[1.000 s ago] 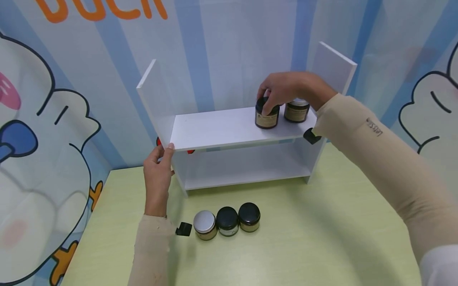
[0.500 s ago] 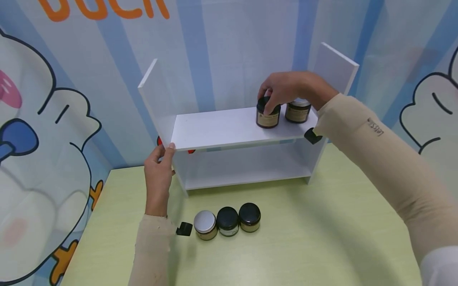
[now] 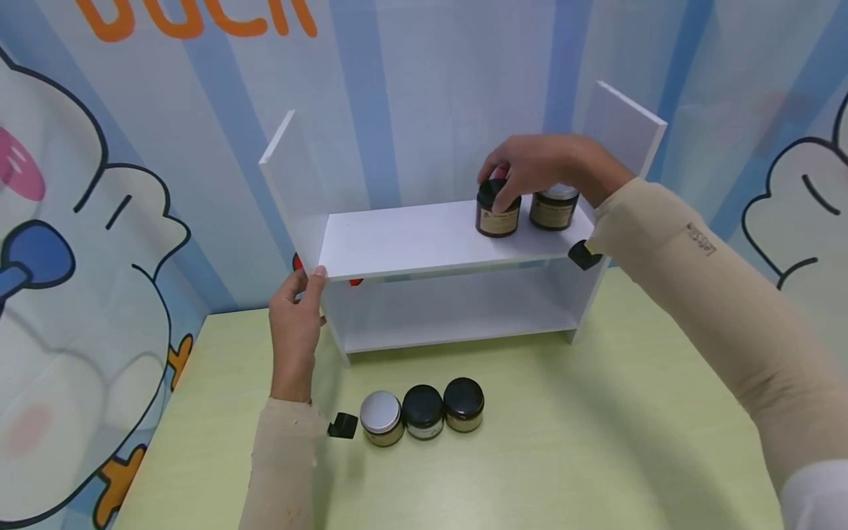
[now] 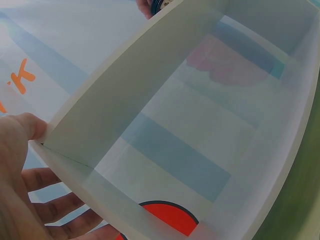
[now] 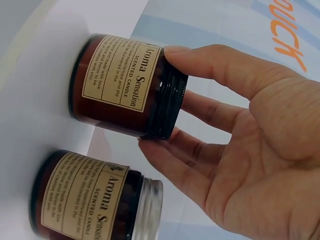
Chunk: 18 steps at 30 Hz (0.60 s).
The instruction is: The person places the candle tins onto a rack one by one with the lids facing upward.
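My right hand (image 3: pixel 539 165) holds a dark scented candle jar (image 3: pixel 498 217) by its black lid, thumb on one side and fingers on the other. The jar stands upright on the upper board of a white shelf (image 3: pixel 397 239). Close to its right is a silver-lidded candle jar (image 3: pixel 553 210), its label facing forward, as in the right wrist view (image 5: pixel 82 197). At the shelf's left side, my left hand (image 3: pixel 294 331) grips the side panel; in the left wrist view its thumb lies on the front edge and its fingers (image 4: pixel 55 202) reach along the outer face.
Three more jars stand in a row on the pale green table (image 3: pixel 563 456) before the shelf: a silver-lidded jar (image 3: pixel 382 418) and two black-lidded jars (image 3: pixel 423 412). Two upright side panels (image 3: pixel 291 199) rise above the upper board. A striped cartoon backdrop (image 3: pixel 437 96) hangs behind.
Both hands keep their places on the jar and the shelf. The head view shifts very slightly; otherwise nothing visibly moves.
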Tool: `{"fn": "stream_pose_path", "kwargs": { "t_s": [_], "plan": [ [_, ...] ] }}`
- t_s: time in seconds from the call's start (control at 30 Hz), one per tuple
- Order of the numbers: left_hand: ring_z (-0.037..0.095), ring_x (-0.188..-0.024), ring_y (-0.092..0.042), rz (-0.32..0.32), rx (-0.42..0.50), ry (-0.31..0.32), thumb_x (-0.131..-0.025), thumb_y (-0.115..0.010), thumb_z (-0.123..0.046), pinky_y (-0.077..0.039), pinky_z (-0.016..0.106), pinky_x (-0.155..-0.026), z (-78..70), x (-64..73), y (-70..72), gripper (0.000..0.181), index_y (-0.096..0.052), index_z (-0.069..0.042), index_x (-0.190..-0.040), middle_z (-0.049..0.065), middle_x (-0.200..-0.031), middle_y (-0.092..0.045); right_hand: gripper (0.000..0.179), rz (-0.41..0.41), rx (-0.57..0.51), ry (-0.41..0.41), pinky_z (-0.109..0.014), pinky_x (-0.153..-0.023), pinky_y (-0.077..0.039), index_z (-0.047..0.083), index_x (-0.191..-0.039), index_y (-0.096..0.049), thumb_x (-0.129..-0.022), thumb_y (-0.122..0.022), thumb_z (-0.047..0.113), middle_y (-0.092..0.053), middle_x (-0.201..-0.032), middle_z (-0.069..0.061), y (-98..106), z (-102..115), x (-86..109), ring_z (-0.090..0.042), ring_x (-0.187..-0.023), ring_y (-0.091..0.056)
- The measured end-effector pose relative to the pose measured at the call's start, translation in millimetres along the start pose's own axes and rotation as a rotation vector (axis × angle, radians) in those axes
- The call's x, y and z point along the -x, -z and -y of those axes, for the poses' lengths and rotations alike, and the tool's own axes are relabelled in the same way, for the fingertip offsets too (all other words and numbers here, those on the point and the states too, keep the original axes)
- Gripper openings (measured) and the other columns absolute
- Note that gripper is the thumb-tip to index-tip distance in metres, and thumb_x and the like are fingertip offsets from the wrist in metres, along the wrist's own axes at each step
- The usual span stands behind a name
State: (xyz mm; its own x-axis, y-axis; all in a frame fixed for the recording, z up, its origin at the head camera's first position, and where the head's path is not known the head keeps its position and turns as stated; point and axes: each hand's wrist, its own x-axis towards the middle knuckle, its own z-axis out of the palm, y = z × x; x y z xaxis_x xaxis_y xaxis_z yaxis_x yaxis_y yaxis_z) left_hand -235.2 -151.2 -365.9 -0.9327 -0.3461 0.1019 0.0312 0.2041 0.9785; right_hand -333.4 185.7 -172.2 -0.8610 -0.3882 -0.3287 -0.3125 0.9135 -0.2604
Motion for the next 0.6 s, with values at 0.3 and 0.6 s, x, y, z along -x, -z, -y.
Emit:
{"fn": "stream_pose_path", "kwargs": {
  "t_s": [0.3,0.6],
  "plan": [
    [0.021,-0.118,-0.05,-0.001,0.0,-0.016,-0.094,-0.059,-0.065,-0.051,0.046,-0.09,2.0,-0.4,-0.3,0.065,-0.058,-0.024,-0.144,0.001,-0.136,-0.058,0.056,-0.044,-0.164,0.137,-0.052,-0.112,-0.037,0.013,-0.146,-0.051,-0.095,-0.072,0.018,-0.051,-0.145,-0.013,-5,-21,0.0,-0.031,-0.136,-0.045],
    [0.021,-0.117,-0.05,-0.004,0.005,-0.02,-0.094,-0.059,-0.064,-0.051,0.045,-0.088,3.6,-1.6,0.0,0.065,-0.058,-0.024,-0.145,0.001,-0.136,-0.058,0.057,-0.048,-0.237,0.267,-0.051,-0.113,-0.035,0.011,-0.146,-0.053,-0.093,-0.073,0.009,-0.053,-0.146,-0.012,-5,-35,1.4,-0.03,-0.137,-0.045]
  ]
}}
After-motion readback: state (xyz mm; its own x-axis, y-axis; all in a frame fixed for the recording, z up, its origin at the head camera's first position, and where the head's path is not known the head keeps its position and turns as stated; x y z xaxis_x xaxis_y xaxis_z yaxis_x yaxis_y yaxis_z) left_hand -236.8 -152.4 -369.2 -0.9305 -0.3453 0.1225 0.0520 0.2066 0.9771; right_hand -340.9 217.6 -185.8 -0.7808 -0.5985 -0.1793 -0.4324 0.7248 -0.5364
